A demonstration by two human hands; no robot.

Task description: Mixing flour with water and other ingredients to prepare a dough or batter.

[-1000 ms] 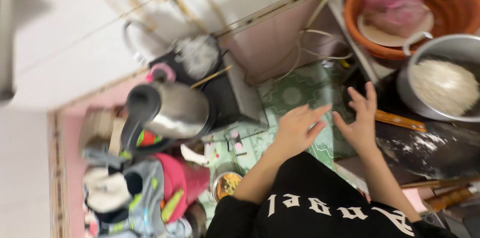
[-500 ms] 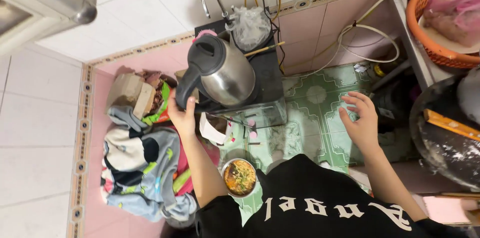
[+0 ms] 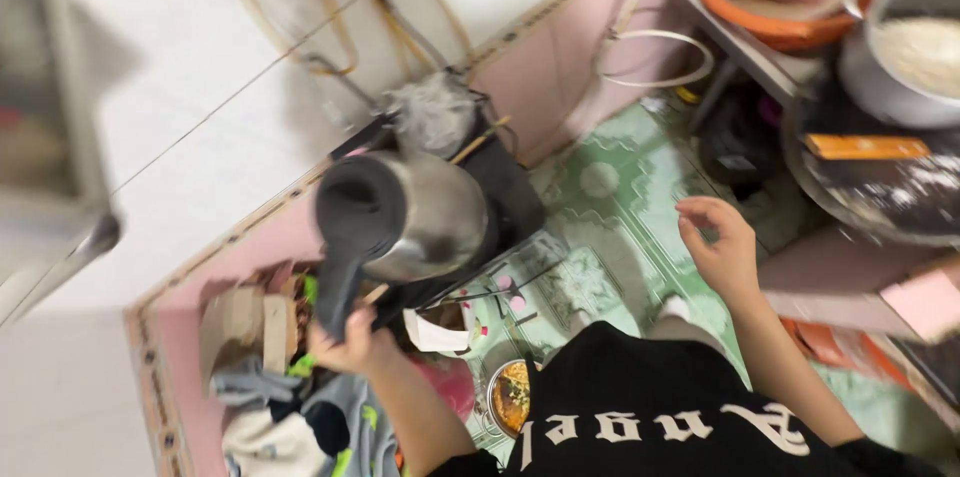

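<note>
Brushed, glossy metal on the kettle (image 3: 425,222) body, matt black plastic on its lid and handle. Smooth glazed tile on the white wall (image 3: 200,107). Patterned green floor tile (image 3: 610,197), slightly shiny. Orange plastic basin (image 3: 770,22), dull metal pot (image 3: 900,47). Soft crumpled cloth (image 3: 290,427), brown cardboard (image 3: 240,322) beside it.

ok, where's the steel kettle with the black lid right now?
Head view, left of centre: the steel kettle with the black lid sits over the black stove, its handle gripped by the left hand.
</note>
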